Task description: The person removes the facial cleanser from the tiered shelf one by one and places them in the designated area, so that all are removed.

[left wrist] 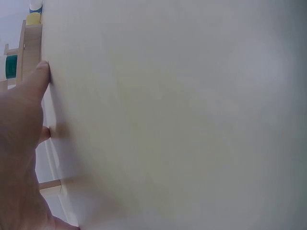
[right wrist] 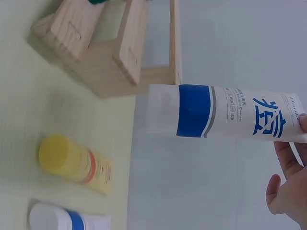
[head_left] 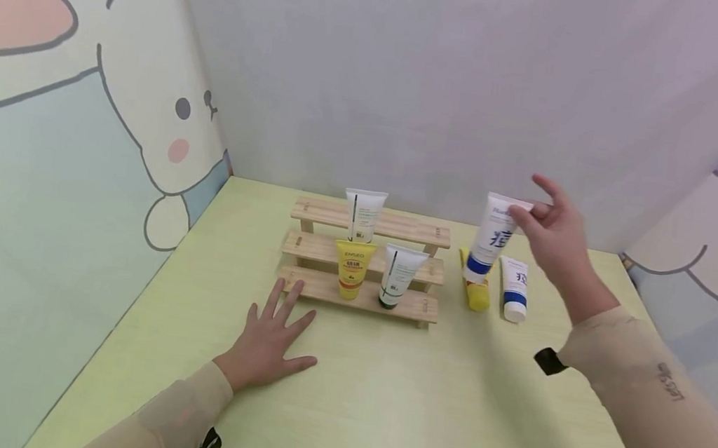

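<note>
Green table [head_left: 383,395]; wooden rack [head_left: 365,267] holds three tubes; right hand [head_left: 554,232] pinches white-blue tube [head_left: 492,238].

The yellow tube [head_left: 352,269] on the wooden rack's [head_left: 328,288] middle step reads "EMSEO". The raised white-and-blue tube [head_left: 491,239] bears a large blue Chinese character, "痘"; its smaller print is too fine to read.

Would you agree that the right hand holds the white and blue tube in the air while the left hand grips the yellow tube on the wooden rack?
Not quite: in the head view the left hand lies flat on the table before the wooden rack, gripping nothing. The right hand does hold the white and blue tube in the air.
</note>
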`<state>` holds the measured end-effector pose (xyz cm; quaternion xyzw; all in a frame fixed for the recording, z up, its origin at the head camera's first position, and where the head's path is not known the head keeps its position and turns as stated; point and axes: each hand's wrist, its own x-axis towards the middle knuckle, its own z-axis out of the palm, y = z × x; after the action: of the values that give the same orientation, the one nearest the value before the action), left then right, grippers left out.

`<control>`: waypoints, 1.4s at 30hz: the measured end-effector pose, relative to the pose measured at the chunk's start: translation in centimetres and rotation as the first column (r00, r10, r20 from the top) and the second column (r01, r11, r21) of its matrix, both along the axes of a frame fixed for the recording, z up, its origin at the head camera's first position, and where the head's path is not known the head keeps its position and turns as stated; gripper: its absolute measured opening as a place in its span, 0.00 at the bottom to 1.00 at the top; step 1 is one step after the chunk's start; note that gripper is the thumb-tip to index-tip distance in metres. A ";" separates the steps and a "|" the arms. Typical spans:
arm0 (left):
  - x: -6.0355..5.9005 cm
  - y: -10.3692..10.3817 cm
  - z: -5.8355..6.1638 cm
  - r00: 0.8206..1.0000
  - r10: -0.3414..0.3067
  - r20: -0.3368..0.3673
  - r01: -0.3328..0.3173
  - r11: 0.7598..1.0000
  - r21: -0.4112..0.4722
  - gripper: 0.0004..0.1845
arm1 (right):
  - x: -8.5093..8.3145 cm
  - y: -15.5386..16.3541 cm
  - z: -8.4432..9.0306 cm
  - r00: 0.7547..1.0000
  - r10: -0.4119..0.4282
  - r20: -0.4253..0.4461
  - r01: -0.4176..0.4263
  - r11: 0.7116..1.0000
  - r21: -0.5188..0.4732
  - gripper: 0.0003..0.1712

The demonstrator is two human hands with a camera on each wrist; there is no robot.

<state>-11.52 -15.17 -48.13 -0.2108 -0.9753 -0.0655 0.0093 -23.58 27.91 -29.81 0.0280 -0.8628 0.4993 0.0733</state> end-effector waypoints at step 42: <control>0.2 0.1 0.4 1.000 -0.004 -0.012 0.004 1.000 0.008 0.42 | -3.7 13.9 -13.2 0.751 -0.422 0.508 0.314 0.905 0.288 0.53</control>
<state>-11.37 -15.05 -47.75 -0.2130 -0.9746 -0.0679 0.0159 -27.28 41.82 -42.98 -0.2838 -0.8765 0.3788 -0.0877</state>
